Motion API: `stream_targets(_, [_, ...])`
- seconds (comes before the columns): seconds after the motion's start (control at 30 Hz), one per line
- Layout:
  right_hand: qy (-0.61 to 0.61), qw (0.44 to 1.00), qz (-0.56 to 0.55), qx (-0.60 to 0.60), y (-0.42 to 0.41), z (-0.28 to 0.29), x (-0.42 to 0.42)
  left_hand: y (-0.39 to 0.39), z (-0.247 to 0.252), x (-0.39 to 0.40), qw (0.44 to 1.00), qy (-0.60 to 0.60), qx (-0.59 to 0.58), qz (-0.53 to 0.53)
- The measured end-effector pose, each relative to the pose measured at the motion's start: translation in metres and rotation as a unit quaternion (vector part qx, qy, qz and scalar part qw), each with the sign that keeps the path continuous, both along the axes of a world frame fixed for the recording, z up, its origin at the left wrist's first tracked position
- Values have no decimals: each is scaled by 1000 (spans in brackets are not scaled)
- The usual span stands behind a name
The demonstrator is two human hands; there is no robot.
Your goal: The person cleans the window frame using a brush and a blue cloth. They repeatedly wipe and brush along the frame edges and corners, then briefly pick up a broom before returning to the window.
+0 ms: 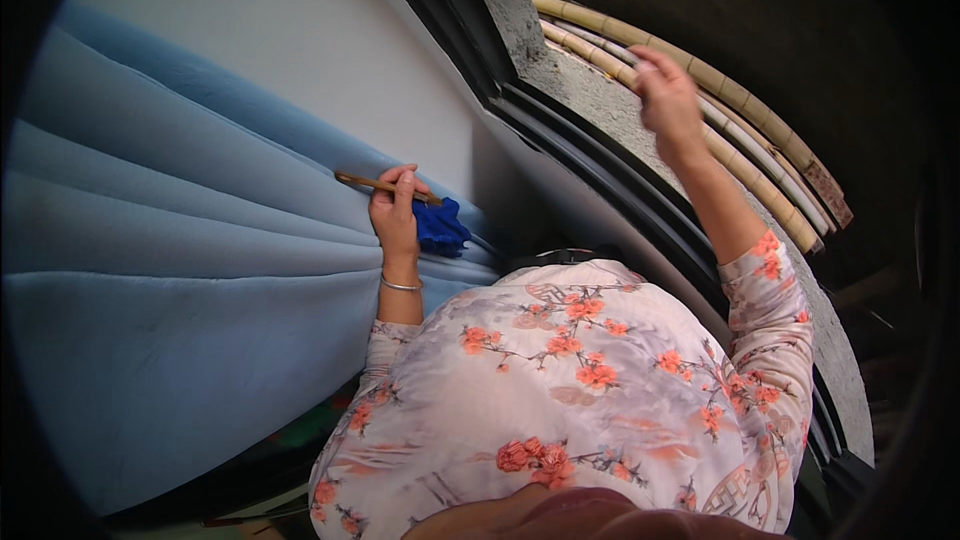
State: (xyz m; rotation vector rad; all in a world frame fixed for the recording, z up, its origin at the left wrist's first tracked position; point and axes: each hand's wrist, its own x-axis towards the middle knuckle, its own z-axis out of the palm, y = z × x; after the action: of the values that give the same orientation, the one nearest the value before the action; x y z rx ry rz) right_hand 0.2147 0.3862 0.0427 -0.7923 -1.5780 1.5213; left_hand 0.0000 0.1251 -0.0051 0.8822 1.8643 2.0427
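My left hand point(394, 214) grips a slim wooden-handled tool point(364, 181), which looks like a flat brush. A crumpled dark blue cloth point(442, 228) sits against the palm side of that hand and seems held with it. Behind the hand spreads a light blue surface point(187, 202) with long folds like draped cloth, drawn together towards the right. My right hand point(666, 101) is raised at the upper right, in front of bamboo poles. It is blurred, its fingers bent; whether anything is between them cannot be made out.
A black window or door frame point(600, 142) runs diagonally between my arms. Beyond it lies a rough concrete ledge point(585, 82), with several bamboo poles point(750, 109) along its outer side. A white wall-like surface point(315, 37) borders the blue folds. Dark space surrounds the right side.
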Motion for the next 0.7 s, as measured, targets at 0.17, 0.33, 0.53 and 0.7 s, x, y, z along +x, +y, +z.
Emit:
stream_targets(0.17, [-185, 963, 146, 135, -10, -12, -8, 2, 3, -1, 1000, 9, -8, 7])
stream_targets(0.33, [-318, 885, 228, 253, -23, -16, -54, -4, -2, -6, 1000, 7, -10, 8])
stream_targets(0.53, [-327, 879, 271, 216, -3, -24, -100, -6, -6, -9, 1000, 13, -16, 2])
stream_targets(0.7, [-287, 917, 195, 195, -10, -42, -123, -5, -5, -9, 1000, 18, -24, -2])
